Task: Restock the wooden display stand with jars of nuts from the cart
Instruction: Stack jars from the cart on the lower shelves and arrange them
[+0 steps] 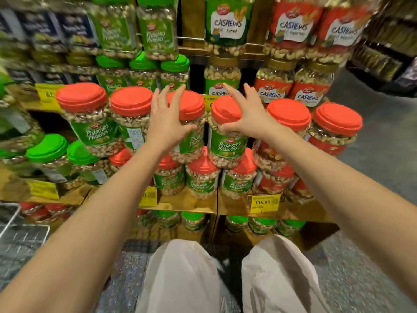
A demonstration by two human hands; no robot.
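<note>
Head view: both bare hands reach to two red-lidded pistachio jars standing side by side on the second tier of the stand [187,203]. Left hand [165,118] lies released against the left jar [193,105], fingers straight and spread, thumb across its front. Right hand [249,115] is likewise released on the right jar [228,145], fingers splayed above the lid, thumb touching below the rim. More jars fill the tiers around them. Cart [22,233] wire shows at lower left.
</note>
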